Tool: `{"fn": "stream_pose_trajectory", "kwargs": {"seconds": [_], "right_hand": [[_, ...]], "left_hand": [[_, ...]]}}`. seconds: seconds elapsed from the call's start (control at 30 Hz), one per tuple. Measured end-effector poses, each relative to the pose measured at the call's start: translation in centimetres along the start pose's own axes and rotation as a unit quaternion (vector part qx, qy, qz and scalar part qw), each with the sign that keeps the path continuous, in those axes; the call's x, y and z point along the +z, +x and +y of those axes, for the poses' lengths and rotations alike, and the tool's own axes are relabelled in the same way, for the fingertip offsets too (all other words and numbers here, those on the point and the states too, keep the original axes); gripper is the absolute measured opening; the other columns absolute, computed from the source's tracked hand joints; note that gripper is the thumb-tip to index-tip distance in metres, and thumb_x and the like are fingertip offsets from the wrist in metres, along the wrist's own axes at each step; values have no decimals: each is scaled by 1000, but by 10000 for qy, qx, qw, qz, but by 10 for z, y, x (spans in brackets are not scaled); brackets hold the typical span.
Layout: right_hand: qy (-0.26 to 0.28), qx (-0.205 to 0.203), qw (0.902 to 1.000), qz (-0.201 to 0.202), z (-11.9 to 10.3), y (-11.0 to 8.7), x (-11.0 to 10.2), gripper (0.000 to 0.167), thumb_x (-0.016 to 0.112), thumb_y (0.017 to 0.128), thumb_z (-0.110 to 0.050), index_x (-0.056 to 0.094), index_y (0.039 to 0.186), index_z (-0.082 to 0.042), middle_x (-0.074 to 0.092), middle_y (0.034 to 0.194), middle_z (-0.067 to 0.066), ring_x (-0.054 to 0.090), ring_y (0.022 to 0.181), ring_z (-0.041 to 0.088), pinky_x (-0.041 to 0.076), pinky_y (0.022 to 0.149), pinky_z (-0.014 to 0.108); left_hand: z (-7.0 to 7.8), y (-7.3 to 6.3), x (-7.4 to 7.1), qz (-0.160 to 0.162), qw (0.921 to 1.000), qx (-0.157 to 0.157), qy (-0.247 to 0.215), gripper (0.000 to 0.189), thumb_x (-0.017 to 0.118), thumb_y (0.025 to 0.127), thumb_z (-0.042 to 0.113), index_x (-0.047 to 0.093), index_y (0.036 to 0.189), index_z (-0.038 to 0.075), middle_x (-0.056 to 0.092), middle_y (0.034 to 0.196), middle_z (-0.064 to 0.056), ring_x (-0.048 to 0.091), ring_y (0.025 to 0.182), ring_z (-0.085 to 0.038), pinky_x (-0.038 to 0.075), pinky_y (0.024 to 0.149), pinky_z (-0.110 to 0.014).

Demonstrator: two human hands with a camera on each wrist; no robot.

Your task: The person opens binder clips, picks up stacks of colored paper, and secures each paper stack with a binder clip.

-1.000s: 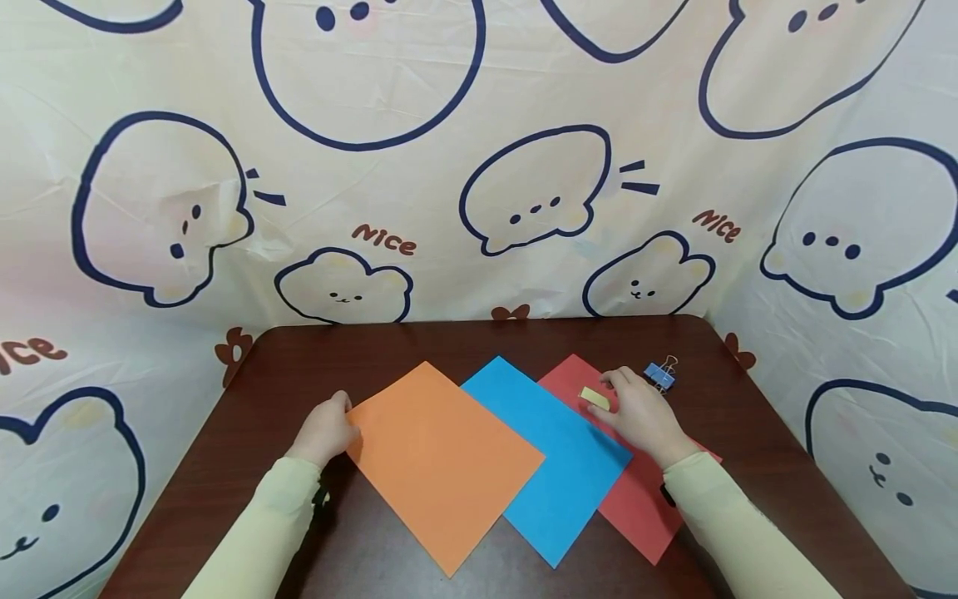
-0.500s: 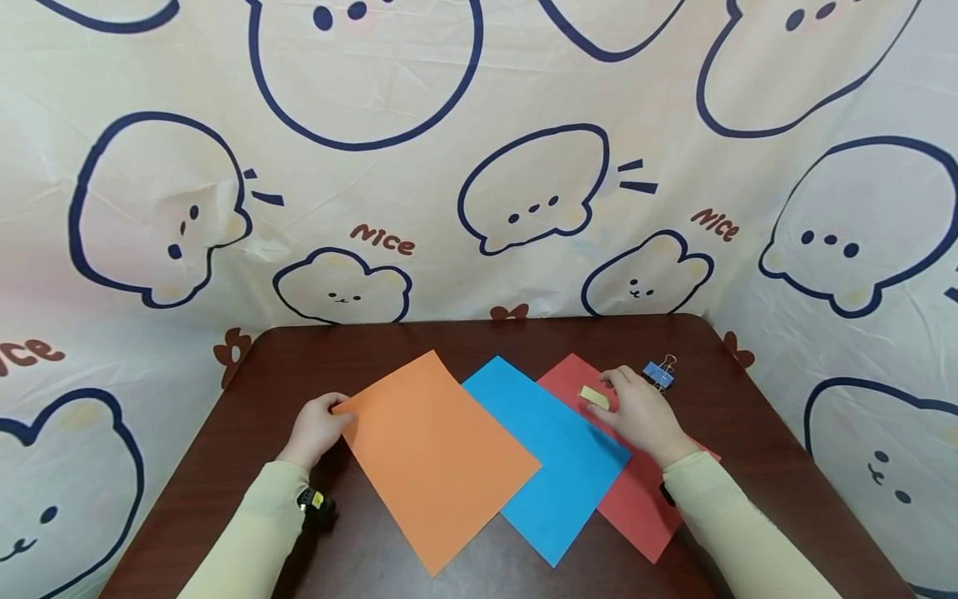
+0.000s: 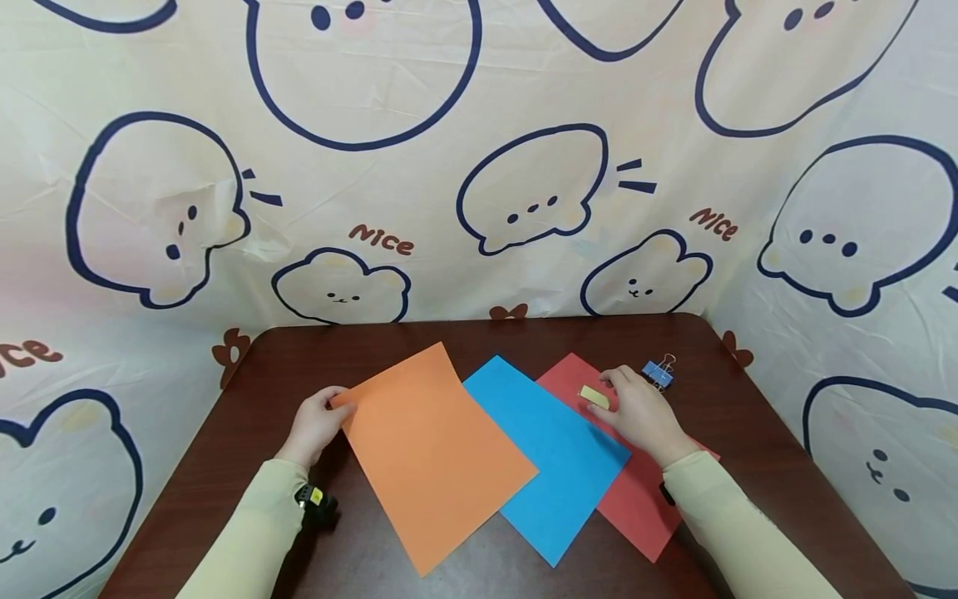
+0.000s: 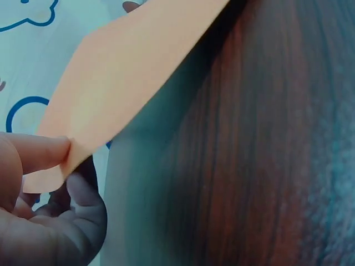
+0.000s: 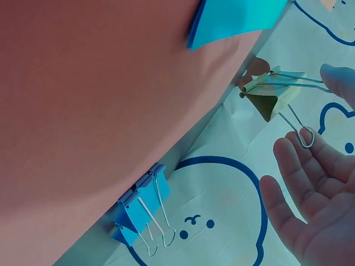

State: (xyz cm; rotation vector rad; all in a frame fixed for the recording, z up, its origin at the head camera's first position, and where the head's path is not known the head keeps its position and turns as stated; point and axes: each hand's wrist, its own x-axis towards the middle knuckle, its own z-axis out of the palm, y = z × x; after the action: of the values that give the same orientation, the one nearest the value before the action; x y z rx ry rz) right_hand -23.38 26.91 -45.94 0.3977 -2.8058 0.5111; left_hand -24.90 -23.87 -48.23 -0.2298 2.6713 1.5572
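Note:
My left hand pinches the left corner of a square orange sheet of paper between thumb and fingers. In the left wrist view the orange paper bends at the pinch and rises off the table along that side. Over a red sheet, my right hand holds a yellow binder clip. The right wrist view has the thumb on one wire handle of the yellow clip and fingertips at the other handle. A blue sheet lies between the orange and red ones, overlapping both.
Blue binder clips stand at the far right, beyond my right hand; in the head view the blue clip is near the back corner of the dark wooden table. A cartoon-printed cloth hangs behind and beside the table.
My left hand has shifted slightly left and gripped the orange sheet, lifting its left corner; the sheet has turned clockwise a little. My right hand stays in place with the yellow clip.

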Motion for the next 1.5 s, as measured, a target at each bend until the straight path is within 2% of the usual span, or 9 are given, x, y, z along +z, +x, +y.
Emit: {"fn": "stream_pose_trajectory", "kwargs": {"seconds": [0.23, 0.6, 0.93, 1.23, 1.5], "right_hand": [[-3, -14, 10000, 4, 0, 0, 0, 54, 83, 88, -33, 63, 125, 1, 65, 113, 17, 63, 89, 25, 61, 78, 43], [1, 35, 10000, -29, 0, 0, -1, 55, 84, 88, -33, 63, 126, 0, 65, 114, 16, 63, 90, 25, 62, 79, 44], [13, 10, 10000, -13, -1, 0, -2, 55, 84, 88, -32, 63, 126, 1, 65, 115, 17, 64, 92, 26, 62, 80, 44], [57, 17, 10000, -66, -1, 2, 0, 56, 86, 86, -30, 62, 128, -1, 64, 117, 15, 65, 96, 27, 62, 81, 44], [145, 18, 9998, -102, -3, 6, 0, 56, 86, 86, -26, 61, 129, -2, 64, 118, 15, 65, 95, 26, 62, 80, 43]], "left_hand": [[1, 2, 0, -88, 9999, 94, -77, 29, 61, 104, 14, 60, 126, -4, 63, 119, -22, 61, 83, -17, 54, 73, -31], [3, 5, 4, -351, 9988, 335, -67, 26, 62, 103, 10, 62, 125, -5, 66, 115, -23, 64, 86, -21, 54, 76, -30], [14, 7, 15, -520, 9959, 603, 437, 25, 64, 101, 8, 64, 123, -4, 65, 119, -23, 59, 98, -30, 51, 80, -35], [29, 17, 29, -743, 9929, 551, 752, 19, 65, 101, 10, 66, 118, 1, 64, 115, -17, 56, 97, -28, 49, 79, -34], [34, 24, 43, -778, 9892, 759, 987, 16, 67, 100, 10, 68, 114, 2, 67, 109, -14, 56, 92, -26, 47, 79, -36]]}}
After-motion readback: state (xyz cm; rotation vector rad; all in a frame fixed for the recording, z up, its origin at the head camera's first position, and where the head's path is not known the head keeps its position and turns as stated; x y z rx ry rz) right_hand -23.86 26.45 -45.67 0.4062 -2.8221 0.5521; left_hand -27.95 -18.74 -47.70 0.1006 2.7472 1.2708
